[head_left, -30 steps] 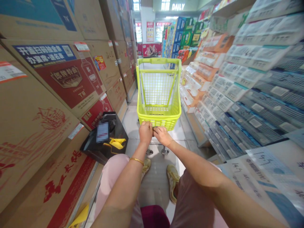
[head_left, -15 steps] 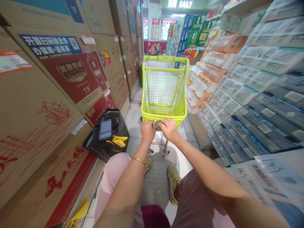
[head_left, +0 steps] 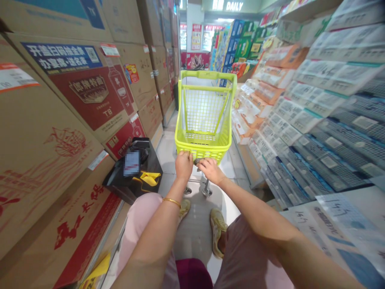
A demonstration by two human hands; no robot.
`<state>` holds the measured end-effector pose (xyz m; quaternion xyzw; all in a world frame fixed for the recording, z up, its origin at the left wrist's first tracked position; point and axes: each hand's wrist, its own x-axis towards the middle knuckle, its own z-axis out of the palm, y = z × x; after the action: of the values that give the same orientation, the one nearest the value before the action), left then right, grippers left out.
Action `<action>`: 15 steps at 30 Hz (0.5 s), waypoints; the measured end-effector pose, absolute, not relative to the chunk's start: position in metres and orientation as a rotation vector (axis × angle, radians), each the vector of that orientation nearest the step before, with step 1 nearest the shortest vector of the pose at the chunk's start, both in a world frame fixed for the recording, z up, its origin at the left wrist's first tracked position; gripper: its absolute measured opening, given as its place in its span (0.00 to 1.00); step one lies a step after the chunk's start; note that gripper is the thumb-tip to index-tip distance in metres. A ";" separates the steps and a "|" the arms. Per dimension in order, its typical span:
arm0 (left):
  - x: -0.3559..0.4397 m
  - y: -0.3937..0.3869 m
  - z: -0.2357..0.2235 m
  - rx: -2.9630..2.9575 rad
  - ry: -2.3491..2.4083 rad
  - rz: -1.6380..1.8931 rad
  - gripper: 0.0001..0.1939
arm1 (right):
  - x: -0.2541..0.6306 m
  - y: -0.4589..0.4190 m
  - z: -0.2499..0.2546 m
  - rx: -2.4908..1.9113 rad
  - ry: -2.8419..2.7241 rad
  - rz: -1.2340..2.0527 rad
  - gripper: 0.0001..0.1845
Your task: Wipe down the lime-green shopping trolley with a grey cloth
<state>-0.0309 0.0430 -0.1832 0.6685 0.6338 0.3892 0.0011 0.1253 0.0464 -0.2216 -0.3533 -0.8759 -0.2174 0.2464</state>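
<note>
A lime-green shopping cart (head_left: 203, 147) with a mesh basket stands in front of me; its basket holds nothing that I can see. Both hands are at the near wall of the basket, just under its rim. My left hand (head_left: 184, 163) is closed in a fist against the plastic; what lies inside its fingers is hidden. Beside it, my right hand (head_left: 209, 170) has its fingers bent over a small dark grey piece (head_left: 197, 161) at the basket's lower edge. Whether that piece belongs to the cart I cannot tell.
Stacked cardboard boxes (head_left: 90, 92) line the left side. A black box (head_left: 120, 184) with a yellow tag stands on the floor by my left knee. On the right rise stacks of packaged goods (head_left: 315, 144). Tiled floor (head_left: 192, 224) runs between them, under my shoes.
In the view, the cart and both hands have shifted slightly left. My right hand sits a little lower, and more of the small grey piece shows between the hands.
</note>
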 end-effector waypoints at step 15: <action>-0.016 0.024 -0.177 2.311 2.013 1.249 0.15 | 0.123 0.035 -0.167 -1.070 -1.986 -0.492 0.15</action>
<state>-0.0160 0.0245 -0.1766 0.6958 0.6061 0.3760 -0.0841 0.1226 0.0353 -0.1666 -0.4237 -0.7866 -0.1951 0.4046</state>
